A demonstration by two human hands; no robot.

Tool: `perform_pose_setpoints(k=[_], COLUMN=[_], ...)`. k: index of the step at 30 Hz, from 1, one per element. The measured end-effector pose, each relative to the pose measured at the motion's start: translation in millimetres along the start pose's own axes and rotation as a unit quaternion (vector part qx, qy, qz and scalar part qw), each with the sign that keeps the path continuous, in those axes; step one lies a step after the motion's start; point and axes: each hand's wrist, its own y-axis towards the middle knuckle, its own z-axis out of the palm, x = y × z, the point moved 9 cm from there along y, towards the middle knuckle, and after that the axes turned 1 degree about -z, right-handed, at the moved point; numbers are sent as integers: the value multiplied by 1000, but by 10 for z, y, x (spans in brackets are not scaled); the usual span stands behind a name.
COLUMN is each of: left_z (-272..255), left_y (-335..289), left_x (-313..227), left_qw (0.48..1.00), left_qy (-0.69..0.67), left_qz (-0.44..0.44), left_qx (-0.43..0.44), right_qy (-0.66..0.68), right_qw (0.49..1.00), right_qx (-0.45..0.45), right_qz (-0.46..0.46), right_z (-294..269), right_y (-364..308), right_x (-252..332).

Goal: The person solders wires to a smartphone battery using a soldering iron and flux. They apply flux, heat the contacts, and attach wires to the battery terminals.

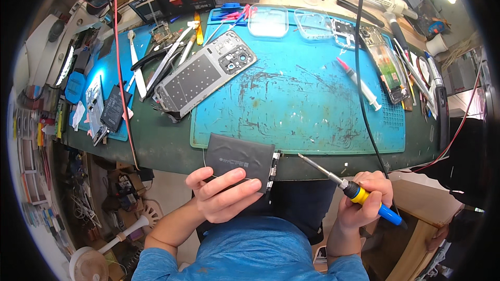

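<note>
A flat black battery pack (239, 152) is in the left hand (225, 192), at the near edge of the bench, before the blue mat (297, 119). The hand is below the pack in the view, and its fingers lie bent across the lower part of the dark face, so the grip is narrow and the pack is held. Where the thumb presses, I cannot tell. The upper part of the pack stands free of the hand, and its short right side carries a strip of silvery metal tabs (273, 169). Whether the pack also touches the bench, I cannot tell.

To the right, the right hand (354, 214) is closed around the blue and yellow handle of a thin tool (353, 190) with a metal shaft. Its tip points to the upper left, near the tabs but apart from them.

Farther out, a grey phone body (205, 77) lies slanted over the mat's left border. A syringe (359, 84) with a pink tip lies on the right part. Two clear plastic boxes (268, 22) are at the far edge, and another dark battery (114, 109) lies at the left.
</note>
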Motion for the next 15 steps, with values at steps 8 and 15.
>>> perform_pose_setpoints(k=[8, 15], left_z=[-86, -151], left_y=[115, 248], left_x=[33, 67], left_qw=[1000, 1000], left_qy=[-12, -15], left_qz=[16, 4], left_qx=[1, 1], right_qy=[-119, -65], right_qw=[987, 960], right_qx=[87, 247], right_qz=[-65, -119], right_z=[129, 683], right_y=[-37, -37], right_x=[122, 334])
